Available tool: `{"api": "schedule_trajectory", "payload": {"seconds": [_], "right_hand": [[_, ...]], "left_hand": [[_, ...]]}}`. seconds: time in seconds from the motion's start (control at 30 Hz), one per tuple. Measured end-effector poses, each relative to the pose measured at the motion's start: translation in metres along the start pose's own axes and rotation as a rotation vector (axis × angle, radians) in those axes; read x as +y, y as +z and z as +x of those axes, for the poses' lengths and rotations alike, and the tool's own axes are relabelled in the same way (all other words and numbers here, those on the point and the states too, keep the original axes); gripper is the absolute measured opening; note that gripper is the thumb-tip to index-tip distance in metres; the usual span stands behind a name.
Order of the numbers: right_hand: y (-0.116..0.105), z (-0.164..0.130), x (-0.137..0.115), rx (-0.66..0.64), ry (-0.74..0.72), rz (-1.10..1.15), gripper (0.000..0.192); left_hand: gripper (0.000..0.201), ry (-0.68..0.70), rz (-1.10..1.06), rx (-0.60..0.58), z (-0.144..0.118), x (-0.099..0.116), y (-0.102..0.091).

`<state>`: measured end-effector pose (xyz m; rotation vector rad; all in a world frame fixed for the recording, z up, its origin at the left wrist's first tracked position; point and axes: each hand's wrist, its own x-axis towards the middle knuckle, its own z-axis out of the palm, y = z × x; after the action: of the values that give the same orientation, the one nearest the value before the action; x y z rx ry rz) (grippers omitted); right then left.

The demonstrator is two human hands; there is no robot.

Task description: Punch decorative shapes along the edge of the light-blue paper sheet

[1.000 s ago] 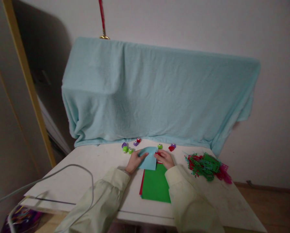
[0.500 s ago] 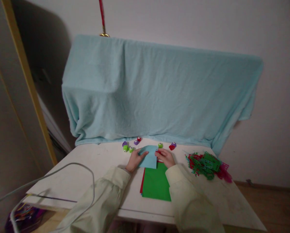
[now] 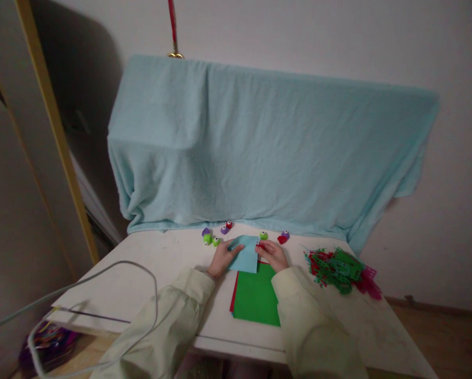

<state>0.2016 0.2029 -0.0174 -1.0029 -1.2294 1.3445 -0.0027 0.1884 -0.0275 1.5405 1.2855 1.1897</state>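
Beyond both hands, a pale blue blanket [image 3: 267,152] hangs over something bulky at the far edge of the white table [image 3: 149,279]. Nearer the person, under the wrists, lies a stack of green paper [image 3: 256,297] with red sheets showing at its left edge. Well to the right of the right hand sits a heap of green and red cut-out paper lattice [image 3: 338,269].

Between the hands is a small light blue sheet of paper [image 3: 244,255], its near edge overlapping the green stack. The left hand [image 3: 222,259] pinches its left edge, thumb on top. The right hand [image 3: 274,255] is closed on the right edge, with something small and red at the fingertips — too small to name.

Just beyond the hands, small craft punches [image 3: 211,239] in green, purple and red are scattered.

As I judge it, the light sheet could skew or crease if one hand pulls harder than the other, and a sleeve dragging across the green stack could fan it out of line — or nudge the punches away.

No writing or brand can be read anywhere.
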Motion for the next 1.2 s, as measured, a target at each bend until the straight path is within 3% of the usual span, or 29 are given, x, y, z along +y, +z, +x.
{"api": "schedule_trajectory", "payload": {"seconds": [0.5, 0.83, 1.0, 1.2], "right_hand": [[-0.008, 0.005, 0.01, -0.039, 0.092, 0.001, 0.046], [-0.01, 0.004, 0.011, -0.177, 0.116, -0.079, 0.042], [-0.008, 0.004, 0.016, -0.108, 0.124, -0.001, 0.043], [-0.007, 0.004, 0.014, -0.124, 0.064, 0.041, 0.038]], "left_hand": [[0.047, -0.017, -0.015, -0.004, 0.0, 0.001, 0.002], [0.048, -0.002, -0.057, -0.012, -0.003, 0.007, 0.003], [0.046, -0.002, -0.032, -0.013, -0.002, 0.004, 0.002], [0.044, 0.011, -0.02, -0.009, -0.001, 0.001, 0.002]]}}
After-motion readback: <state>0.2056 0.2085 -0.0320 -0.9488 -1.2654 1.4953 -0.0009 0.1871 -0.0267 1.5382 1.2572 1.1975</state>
